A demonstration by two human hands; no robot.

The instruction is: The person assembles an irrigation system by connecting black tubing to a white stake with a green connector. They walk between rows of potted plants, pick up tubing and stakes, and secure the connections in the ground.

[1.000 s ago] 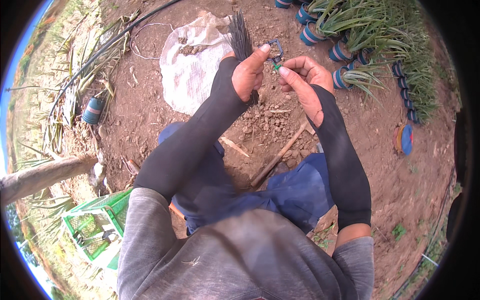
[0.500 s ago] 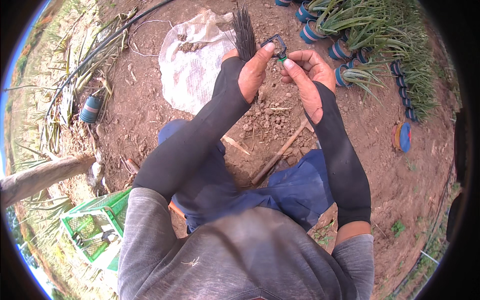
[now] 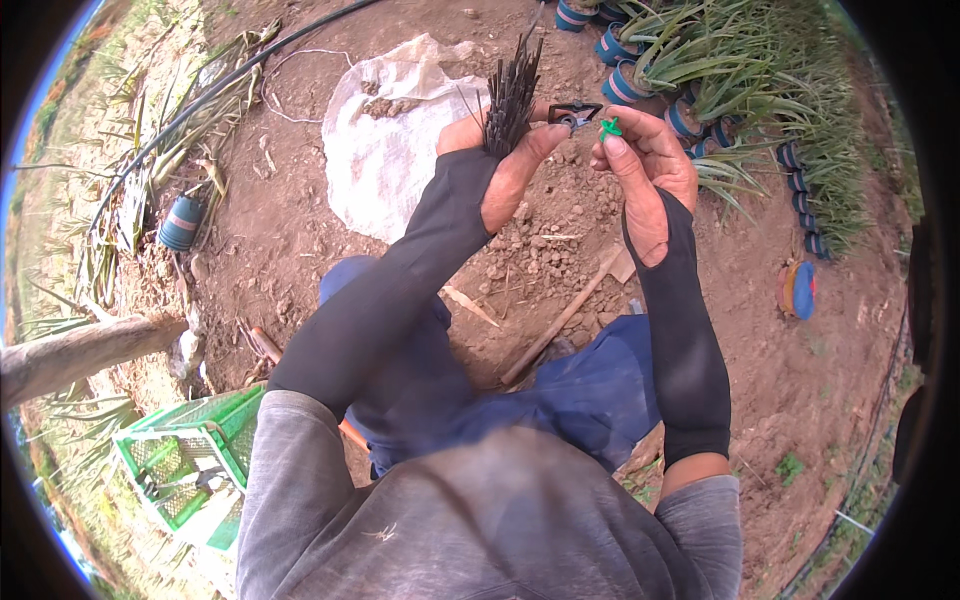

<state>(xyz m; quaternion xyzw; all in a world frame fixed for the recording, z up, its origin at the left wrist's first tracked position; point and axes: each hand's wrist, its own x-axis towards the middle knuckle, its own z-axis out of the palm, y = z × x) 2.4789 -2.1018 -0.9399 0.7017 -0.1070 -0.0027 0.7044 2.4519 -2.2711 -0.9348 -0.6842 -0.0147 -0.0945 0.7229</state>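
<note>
My left hand (image 3: 512, 180) is closed around a bundle of thin dark sticks or bristles (image 3: 512, 98). Between its thumb and fingers it also pinches a small black plastic frame (image 3: 574, 114), which looks like a micro-sprinkler body. A small green plastic piece with short arms (image 3: 610, 129), like a sprinkler insert, is pinched in my right hand (image 3: 655, 165). The frame and the green piece are a short gap apart. Both hands are raised above the soil in front of my knees, and black sleeves cover my forearms.
A white woven sack (image 3: 375, 150) lies on the dirt ahead. Below my hands rests a wooden-handled tool (image 3: 560, 325). Potted spiky plants (image 3: 730, 70) line the far right, near a blue-and-orange roll (image 3: 800, 290). At left are a green crate (image 3: 185, 450), a wooden post (image 3: 95, 358) and a black hose (image 3: 215, 100).
The green piece has come away from the black frame and is now in my right hand. My hands have moved apart, the right one rightward, and the frame has tilted flatter.
</note>
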